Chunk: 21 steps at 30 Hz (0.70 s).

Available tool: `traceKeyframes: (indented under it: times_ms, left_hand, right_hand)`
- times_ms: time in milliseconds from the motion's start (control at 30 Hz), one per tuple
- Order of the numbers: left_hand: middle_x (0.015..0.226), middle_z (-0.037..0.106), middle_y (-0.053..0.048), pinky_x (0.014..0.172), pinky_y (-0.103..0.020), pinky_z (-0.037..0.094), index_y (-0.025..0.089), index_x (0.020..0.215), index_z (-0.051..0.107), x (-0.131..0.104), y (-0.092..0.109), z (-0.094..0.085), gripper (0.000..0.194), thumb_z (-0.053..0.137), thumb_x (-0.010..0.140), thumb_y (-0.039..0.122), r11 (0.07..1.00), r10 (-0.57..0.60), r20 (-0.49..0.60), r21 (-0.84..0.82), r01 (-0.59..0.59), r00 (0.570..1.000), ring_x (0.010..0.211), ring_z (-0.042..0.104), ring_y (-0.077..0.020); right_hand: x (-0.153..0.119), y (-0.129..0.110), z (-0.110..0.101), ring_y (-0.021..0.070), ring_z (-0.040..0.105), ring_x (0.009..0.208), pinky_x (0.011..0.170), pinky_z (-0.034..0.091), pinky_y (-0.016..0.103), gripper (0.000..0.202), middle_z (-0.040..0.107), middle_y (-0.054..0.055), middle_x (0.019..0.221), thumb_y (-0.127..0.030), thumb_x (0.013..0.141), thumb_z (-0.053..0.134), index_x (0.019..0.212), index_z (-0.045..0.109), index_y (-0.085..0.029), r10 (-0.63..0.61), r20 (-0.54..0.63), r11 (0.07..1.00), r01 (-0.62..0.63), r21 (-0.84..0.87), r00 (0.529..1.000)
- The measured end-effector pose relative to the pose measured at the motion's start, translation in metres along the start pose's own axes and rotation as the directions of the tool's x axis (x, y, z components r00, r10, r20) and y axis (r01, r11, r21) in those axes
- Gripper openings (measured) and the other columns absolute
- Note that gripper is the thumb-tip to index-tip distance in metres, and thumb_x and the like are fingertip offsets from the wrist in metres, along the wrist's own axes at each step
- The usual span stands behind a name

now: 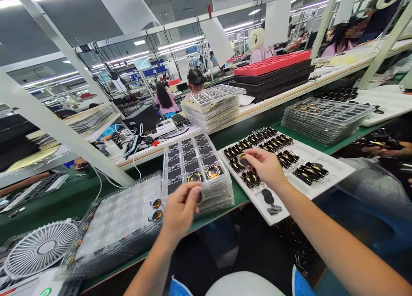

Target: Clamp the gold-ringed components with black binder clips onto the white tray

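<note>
My left hand (182,208) is closed, its thumb and fingers pinched together at the near edge of a stack of clear compartment trays (228,193). A small dark edge shows at its fingertips, too little to name. In the top tray lie dark square pieces, and two round gold-edged parts (212,171) sit in its near compartments. My right hand (265,167) pinches a round dark part with a gold rim (243,160) above a white foam tray (305,152). That tray bears rows of black parts with thin wires and several loose black discs (268,196).
At left lie another clear tray stack (122,206) with round parts along its edges and a white fan (46,246). More clear trays (325,120) stand at right. A shelf behind carries trays (212,103) and a red tray (270,63). A co-worker's hand (391,148) is at far right.
</note>
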<state>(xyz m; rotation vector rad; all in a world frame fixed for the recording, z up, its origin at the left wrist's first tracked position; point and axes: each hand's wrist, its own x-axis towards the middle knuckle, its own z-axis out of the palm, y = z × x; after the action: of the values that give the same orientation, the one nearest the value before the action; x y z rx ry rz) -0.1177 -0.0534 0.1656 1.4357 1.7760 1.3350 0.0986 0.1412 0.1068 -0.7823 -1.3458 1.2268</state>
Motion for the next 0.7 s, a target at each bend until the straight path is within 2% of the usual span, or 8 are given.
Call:
traceKeyframes:
  times_ms: [33,100,233,367,433,500,600,700]
  left_hand:
    - [0.071,0.063,0.000,0.053,-0.023,0.046,0.017,0.106,0.068,0.006,0.000,-0.018,0.048,0.059,0.091,0.061,0.995,0.041,-0.105,0.094,-0.031,0.994,0.057,0.058,-0.0127]
    - [0.075,0.068,-0.001,0.061,-0.026,0.049,0.019,0.101,0.067,0.020,-0.003,-0.045,0.042,0.062,0.089,0.058,0.956,0.106,-0.208,0.290,-0.043,0.972,0.065,0.062,-0.0157]
    - [0.082,0.070,-0.003,0.070,-0.031,0.049,0.022,0.090,0.071,0.041,-0.015,-0.068,0.036,0.058,0.089,0.055,0.805,0.135,-0.107,0.591,-0.046,0.985,0.074,0.063,-0.0197]
    - [0.094,0.068,-0.007,0.072,-0.033,0.051,0.022,0.086,0.075,0.050,-0.026,-0.071,0.043,0.057,0.086,0.061,0.755,0.210,-0.059,0.644,-0.124,0.976,0.082,0.062,-0.0230]
    - [0.097,0.067,-0.008,0.070,-0.034,0.051,0.022,0.090,0.076,0.050,-0.029,-0.071,0.045,0.059,0.084,0.063,0.757,0.221,-0.089,0.643,-0.113,0.971,0.084,0.062,-0.0237]
    - [0.098,0.068,-0.007,0.071,-0.035,0.052,0.022,0.095,0.075,0.045,-0.028,-0.070,0.045,0.061,0.083,0.063,0.756,0.276,-0.127,0.641,-0.133,0.953,0.088,0.064,-0.0251]
    - [0.104,0.069,-0.007,0.082,-0.038,0.053,0.021,0.099,0.072,0.026,-0.026,-0.066,0.038,0.063,0.087,0.057,0.735,0.462,-0.233,0.641,-0.222,0.856,0.096,0.065,-0.0257]
    - [0.101,0.069,-0.006,0.092,-0.040,0.051,0.022,0.096,0.069,0.000,-0.030,-0.057,0.024,0.065,0.091,0.045,0.700,0.587,-0.227,0.625,-0.346,0.777,0.093,0.065,-0.0232]
  right_hand:
    - [0.009,-0.009,0.018,0.0179,0.066,0.068,0.061,0.055,0.031,0.031,0.075,0.007,0.085,-0.042,0.079,0.075,0.095,0.075,-0.016,-0.072,0.048,0.997,0.073,-0.039,0.996]
    - [0.025,-0.020,0.051,0.0178,0.067,0.072,0.069,0.055,0.031,0.019,0.074,0.005,0.083,-0.032,0.082,0.071,0.093,0.074,-0.016,-0.181,0.125,0.972,0.197,-0.125,0.975]
    - [0.041,-0.019,0.097,0.0185,0.063,0.078,0.079,0.053,0.033,0.006,0.070,0.003,0.082,-0.019,0.082,0.069,0.085,0.075,-0.018,-0.182,0.259,0.887,0.272,-0.374,0.949]
    - [0.035,-0.007,0.099,0.0208,0.062,0.093,0.092,0.051,0.037,0.019,0.063,0.007,0.101,-0.023,0.078,0.080,0.096,0.077,-0.019,-0.237,0.226,0.838,0.317,-0.444,0.945]
    - [0.030,0.001,0.081,0.0183,0.061,0.088,0.086,0.053,0.033,0.026,0.061,0.007,0.105,-0.027,0.081,0.079,0.105,0.074,-0.018,-0.284,0.156,0.846,0.324,-0.424,0.946]
    - [0.027,0.011,0.051,0.0172,0.062,0.089,0.082,0.053,0.030,0.026,0.063,0.007,0.108,-0.031,0.088,0.073,0.110,0.072,-0.018,-0.271,0.101,0.804,0.283,-0.522,0.957]
    - [0.025,0.029,-0.019,0.0185,0.063,0.099,0.087,0.050,0.028,0.023,0.068,0.007,0.111,-0.034,0.096,0.062,0.112,0.071,-0.019,-0.045,0.038,0.545,0.057,-0.837,0.998]
    - [0.020,0.045,-0.098,0.0279,0.063,0.108,0.093,0.047,0.036,0.023,0.070,0.017,0.114,-0.029,0.095,0.063,0.108,0.074,-0.014,0.128,-0.120,0.271,-0.152,-0.951,0.984]
